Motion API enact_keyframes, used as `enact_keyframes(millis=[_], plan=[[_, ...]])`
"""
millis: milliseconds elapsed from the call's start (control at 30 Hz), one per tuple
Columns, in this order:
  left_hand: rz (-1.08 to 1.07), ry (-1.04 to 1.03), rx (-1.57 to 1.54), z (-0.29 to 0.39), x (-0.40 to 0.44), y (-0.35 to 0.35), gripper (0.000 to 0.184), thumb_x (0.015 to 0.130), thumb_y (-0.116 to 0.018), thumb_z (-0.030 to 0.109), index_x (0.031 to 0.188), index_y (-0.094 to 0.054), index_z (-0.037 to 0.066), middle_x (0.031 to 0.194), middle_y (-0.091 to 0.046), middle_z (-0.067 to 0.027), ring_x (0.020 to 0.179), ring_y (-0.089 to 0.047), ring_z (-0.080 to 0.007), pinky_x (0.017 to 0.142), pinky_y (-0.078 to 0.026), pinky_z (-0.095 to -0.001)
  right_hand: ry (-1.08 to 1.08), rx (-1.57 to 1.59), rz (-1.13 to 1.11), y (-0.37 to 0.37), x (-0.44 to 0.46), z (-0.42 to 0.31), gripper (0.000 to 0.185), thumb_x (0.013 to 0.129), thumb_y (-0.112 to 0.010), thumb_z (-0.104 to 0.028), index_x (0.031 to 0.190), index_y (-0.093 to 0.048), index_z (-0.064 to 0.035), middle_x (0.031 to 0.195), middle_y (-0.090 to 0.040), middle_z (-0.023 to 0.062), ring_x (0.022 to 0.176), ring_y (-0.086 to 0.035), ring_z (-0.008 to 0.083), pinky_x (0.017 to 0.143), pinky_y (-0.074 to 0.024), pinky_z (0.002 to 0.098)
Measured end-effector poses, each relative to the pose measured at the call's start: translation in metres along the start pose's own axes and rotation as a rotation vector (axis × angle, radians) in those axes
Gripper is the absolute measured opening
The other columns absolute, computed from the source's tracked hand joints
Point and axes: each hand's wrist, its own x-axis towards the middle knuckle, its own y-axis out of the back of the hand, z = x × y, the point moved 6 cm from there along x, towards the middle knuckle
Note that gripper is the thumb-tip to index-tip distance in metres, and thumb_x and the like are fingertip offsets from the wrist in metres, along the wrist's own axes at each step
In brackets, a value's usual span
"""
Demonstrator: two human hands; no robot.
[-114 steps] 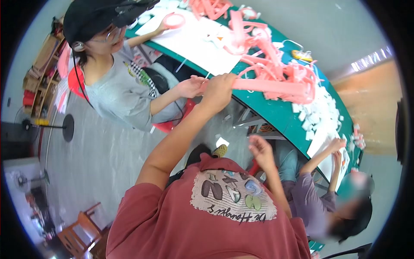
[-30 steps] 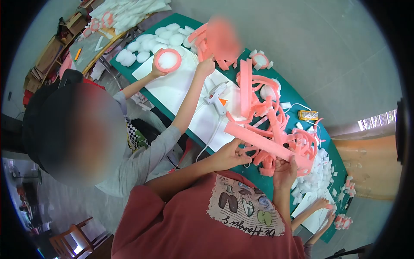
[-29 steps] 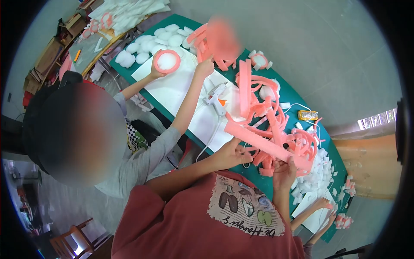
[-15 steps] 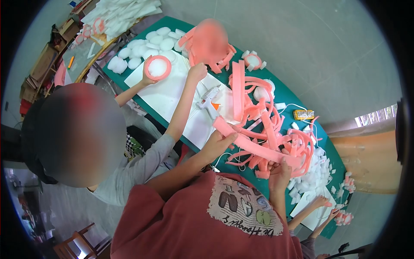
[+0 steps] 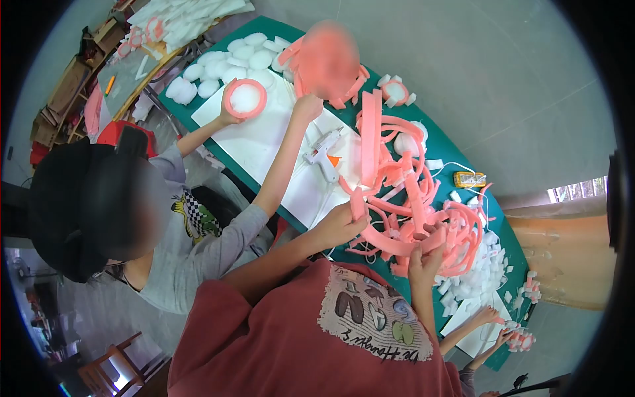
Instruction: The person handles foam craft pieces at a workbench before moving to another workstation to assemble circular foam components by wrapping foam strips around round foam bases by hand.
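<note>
One bowed pink foam strip (image 5: 391, 246), over the green table's (image 5: 434, 137) near side; my left hand (image 5: 340, 225) pinches one end, my right hand (image 5: 425, 262) grips the other. A green margin separates tangled pink strips (image 5: 411, 192) from the far edge. One pink foam ring (image 5: 229, 99), enclosing a white disc (image 5: 245, 98), in a neighbour's hand (image 5: 227, 114).

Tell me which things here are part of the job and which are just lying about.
Likely in the job:
pink strip, between left hand and right hand
pink tangle
glue gun
white discs

Apparently just about:
orange stick, far table
wooden chair
</note>
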Motion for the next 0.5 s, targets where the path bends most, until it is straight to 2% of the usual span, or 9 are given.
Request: enact_keyframes(millis=[33, 100, 133, 233, 300, 367, 400, 467, 500], plan=[[0.000, 0.003, 0.000, -0.002, 0.003, -0.004, 0.016, 0.086, -0.049, 0.016, 0.094, -0.048, 0.002, 0.082, -0.052, -0.0040, 0.075, -0.052, -0.0122, 0.068, -0.042, -0.0263, -0.012, 0.023, -0.071, -0.006, 0.002, -0.001, 0.058, 0.075, -0.040, 0.008, 0.130, -0.025, -0.0015, 0.115, -0.043, 0.0138, 0.092, -0.051, 0.0176, 0.082, -0.0424, 0.0297], [0.261, -0.131, -0.186, 0.002, 0.008, 0.006, 0.017, 0.085, -0.047, 0.012, 0.099, -0.045, 0.002, 0.084, -0.053, -0.0050, 0.080, -0.054, -0.0137, 0.070, -0.043, -0.0267, -0.031, 0.045, -0.139, -0.015, 0.007, 0.000, 0.060, 0.072, -0.038, 0.009, 0.130, -0.026, -0.0012, 0.114, -0.043, 0.0143, 0.093, -0.051, 0.0177, 0.082, -0.0423, 0.0293], [0.256, -0.126, -0.189, -0.001, 0.010, 0.008, 0.017, 0.085, -0.047, 0.012, 0.099, -0.045, 0.002, 0.084, -0.053, -0.0050, 0.080, -0.054, -0.0137, 0.070, -0.043, -0.0267, 0.067, -0.045, -0.185, -0.021, 0.012, -0.005, 0.056, 0.075, -0.040, 0.006, 0.129, -0.026, -0.0008, 0.105, -0.048, 0.0137, 0.087, -0.053, 0.0175, 0.077, -0.0433, 0.0286], [0.236, -0.098, -0.728, -0.015, 0.020, 0.015, 0.019, 0.083, -0.049, 0.007, 0.101, -0.044, 0.003, 0.083, -0.052, -0.0059, 0.079, -0.055, -0.0156, 0.072, -0.045, -0.0296, 0.227, -0.246, -0.242, -0.037, 0.025, -0.017, 0.049, 0.081, -0.042, 0.001, 0.128, -0.029, -0.0019, 0.087, -0.054, 0.0111, 0.080, -0.055, 0.0157, 0.071, -0.0436, 0.0265], [0.233, 0.059, -1.006, -0.031, 0.021, 0.022, 0.021, 0.083, -0.050, 0.011, 0.102, -0.044, 0.003, 0.077, -0.050, -0.0038, 0.073, -0.053, -0.0155, 0.072, -0.045, -0.0311, -0.232, 0.260, -0.283, -0.048, 0.037, 0.010, 0.045, 0.084, -0.043, -0.003, 0.127, -0.031, -0.0037, 0.084, -0.052, 0.0081, 0.081, -0.055, 0.0151, 0.072, -0.0443, 0.0287], [0.206, 0.038, -1.171, -0.042, 0.018, 0.030, 0.031, 0.088, -0.045, 0.032, 0.103, -0.045, 0.005, 0.073, -0.047, -0.0033, 0.070, -0.051, -0.0181, 0.079, -0.041, -0.0381, -0.521, 0.597, -0.231, -0.059, 0.045, 0.018, 0.042, 0.088, -0.044, -0.015, 0.127, -0.031, -0.0054, 0.082, -0.053, 0.0049, 0.080, -0.056, 0.0162, 0.073, -0.0460, 0.0301], [0.185, -0.007, -1.289, -0.032, 0.014, 0.034, 0.035, 0.089, -0.041, 0.037, 0.104, -0.045, 0.006, 0.073, -0.047, -0.0042, 0.072, -0.050, -0.0199, 0.082, -0.039, -0.0399, -0.523, 0.591, -0.230, -0.058, 0.050, 0.022, 0.042, 0.088, -0.044, -0.015, 0.127, -0.031, -0.0054, 0.082, -0.053, 0.0049, 0.080, -0.056, 0.0162, 0.073, -0.0460, 0.0301], [0.172, -0.061, -1.405, -0.014, 0.006, 0.038, 0.040, 0.089, -0.036, 0.042, 0.104, -0.044, 0.006, 0.074, -0.047, -0.0052, 0.074, -0.050, -0.0216, 0.085, -0.037, -0.0417, -0.647, 0.886, -0.305, -0.069, 0.051, 0.028, 0.048, 0.091, -0.040, -0.036, 0.127, -0.030, -0.0067, 0.080, -0.054, 0.0027, 0.080, -0.057, 0.0178, 0.073, -0.0479, 0.0323], [0.173, -0.061, -1.437, -0.012, 0.003, 0.039, 0.042, 0.090, -0.032, 0.045, 0.102, -0.045, 0.006, 0.075, -0.047, -0.0059, 0.076, -0.049, -0.0226, 0.086, -0.036, -0.0418, -0.644, 0.884, -0.318, -0.072, 0.050, 0.029, 0.048, 0.091, -0.040, -0.036, 0.127, -0.030, -0.0067, 0.080, -0.054, 0.0027, 0.080, -0.057, 0.0178, 0.073, -0.0479, 0.0323]])
